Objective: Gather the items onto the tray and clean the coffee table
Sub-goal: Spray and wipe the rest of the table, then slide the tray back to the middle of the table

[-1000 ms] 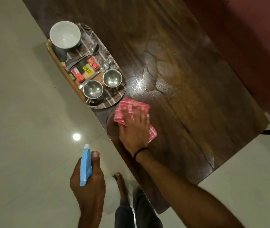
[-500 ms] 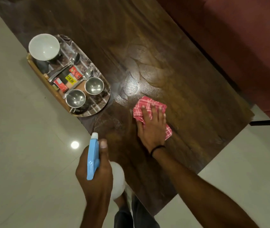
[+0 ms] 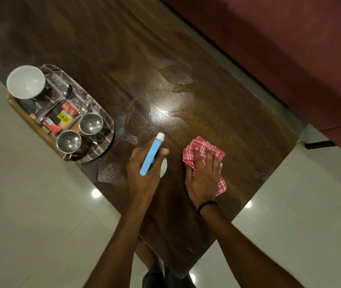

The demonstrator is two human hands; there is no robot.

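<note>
My left hand [image 3: 144, 173] grips a spray bottle [image 3: 151, 156] with a blue head, held over the dark wooden coffee table [image 3: 186, 59], nozzle pointing away from me. My right hand [image 3: 204, 177] lies flat on a red checked cloth [image 3: 203, 148], pressing it to the table near the right corner. At the table's left edge an oval tray [image 3: 105, 142] carries a white bowl [image 3: 26, 82], two steel cups [image 3: 91, 123] [image 3: 69, 141], spoons and small red packets [image 3: 61, 119]. Damp patches shine on the wood.
A dark red sofa [image 3: 290, 48] runs along the table's far right side, with a narrow gap of floor between. Pale glossy floor tiles [image 3: 30, 215] surround the table. My legs and feet show below the near table corner.
My left hand has carried the spray bottle from over the floor to above the table. My right hand has slid the cloth to the right, away from the tray.
</note>
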